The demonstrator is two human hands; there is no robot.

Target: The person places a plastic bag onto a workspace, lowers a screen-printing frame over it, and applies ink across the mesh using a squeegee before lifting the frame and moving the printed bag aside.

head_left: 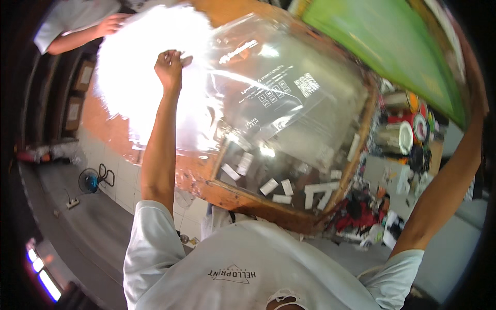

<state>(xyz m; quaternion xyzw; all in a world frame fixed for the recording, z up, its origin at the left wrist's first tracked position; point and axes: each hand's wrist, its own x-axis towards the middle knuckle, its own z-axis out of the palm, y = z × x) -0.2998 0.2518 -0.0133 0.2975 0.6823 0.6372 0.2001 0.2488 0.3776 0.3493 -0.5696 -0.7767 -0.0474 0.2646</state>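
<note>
White tee (235,258) closest to me; past it, my left fingers (169,64) curl by the clear bag (287,77) on the worktop (243,199), can't tell if pinching. Right hand (473,77) near green panel (385,46), grip unclear.

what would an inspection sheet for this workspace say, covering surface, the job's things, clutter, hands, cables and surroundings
surface: orange-brown table with a greyish inset pane
job's things: clear printed bag lying partly over the pane; bright pile, detail lost to glare; green panel at upper right
clutter: white strips on the pane; cans right of the table
grips: left grip over the glare, fingers bunched, contents unclear; right grip at the green panel's edge, hold unclear
cables: thin lead at a socket strip, lower left
surroundings: another person's hand; fan; boxes
</note>
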